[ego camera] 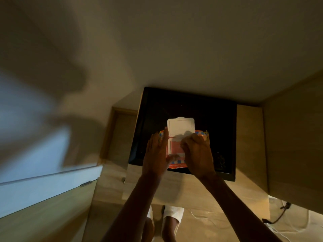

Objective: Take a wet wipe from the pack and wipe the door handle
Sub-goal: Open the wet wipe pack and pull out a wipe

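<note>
An orange and white wet wipe pack (176, 149) lies on a black tray (209, 116) atop a wooden cabinet. Its white lid (180, 126) is flipped open and points away from me. My left hand (156, 154) presses flat on the pack's left side, thumb across the front. My right hand (198, 154) covers the pack's right side with fingertips at the opening near the lid hinge. Whether a wipe is pinched there is hidden. The door handle is not clearly seen.
A small metal handle (86, 183) sits on a pale panel at the left, which is blurred. Wooden wall panels stand to the right. A black cable (279, 215) and white cords lie on the floor at lower right. My feet (167, 224) are below the cabinet.
</note>
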The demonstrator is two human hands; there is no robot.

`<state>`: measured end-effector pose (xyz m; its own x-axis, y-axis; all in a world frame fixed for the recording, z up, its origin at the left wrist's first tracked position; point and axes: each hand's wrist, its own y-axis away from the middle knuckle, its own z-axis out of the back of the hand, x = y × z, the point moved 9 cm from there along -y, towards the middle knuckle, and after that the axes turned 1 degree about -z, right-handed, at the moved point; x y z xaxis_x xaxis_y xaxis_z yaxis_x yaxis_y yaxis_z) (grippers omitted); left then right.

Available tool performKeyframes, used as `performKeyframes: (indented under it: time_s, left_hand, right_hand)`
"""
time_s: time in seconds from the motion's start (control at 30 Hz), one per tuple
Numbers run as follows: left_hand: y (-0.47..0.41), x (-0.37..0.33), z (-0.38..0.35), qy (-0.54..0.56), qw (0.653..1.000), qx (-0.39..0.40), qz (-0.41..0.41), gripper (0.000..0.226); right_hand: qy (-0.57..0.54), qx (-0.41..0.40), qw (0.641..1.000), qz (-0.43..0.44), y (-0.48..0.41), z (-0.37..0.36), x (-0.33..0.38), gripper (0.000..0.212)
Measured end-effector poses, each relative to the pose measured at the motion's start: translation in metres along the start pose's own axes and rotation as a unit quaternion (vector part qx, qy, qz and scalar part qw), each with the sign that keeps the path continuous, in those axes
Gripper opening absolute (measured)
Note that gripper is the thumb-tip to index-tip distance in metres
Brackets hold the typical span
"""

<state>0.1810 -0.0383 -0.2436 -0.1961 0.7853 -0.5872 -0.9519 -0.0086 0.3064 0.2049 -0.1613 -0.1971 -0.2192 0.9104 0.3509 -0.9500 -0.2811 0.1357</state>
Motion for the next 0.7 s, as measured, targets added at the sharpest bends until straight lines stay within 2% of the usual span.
performKeyframes:
  time_s: [0.1, 0.2, 0.37, 0.47, 0.7]
  left_hand:
    - [0.000, -0.001, -0.002, 0.005, 1.000, 0.009, 0.002, 0.100]
    - [0.000, -0.001, -0.001, 0.014, 1.000, 0.014, 0.006, 0.101]
    - [0.002, -0.005, -0.001, 0.014, 1.000, 0.023, 0.000, 0.100]
    - [0.003, -0.006, 0.000, 0.025, 0.999, 0.022, 0.003, 0.099]
    - [0.005, -0.010, 0.003, 0.025, 0.999, 0.031, -0.001, 0.097]
  right_hand:
    - [0.010, -0.011, 1.000, 0.019, -0.002, 0.005, 0.012, 0.036]
    - [0.017, -0.013, 1.000, 0.002, -0.002, 0.009, 0.001, 0.031]
    - [0.003, -0.019, 1.000, 0.011, 0.012, 0.014, -0.008, 0.047]
    - [-0.082, -0.014, 0.995, -0.055, 0.015, 0.012, -0.024, 0.029]
    - [-0.009, 0.007, 0.999, -0.042, 0.011, 0.015, -0.018, 0.020]
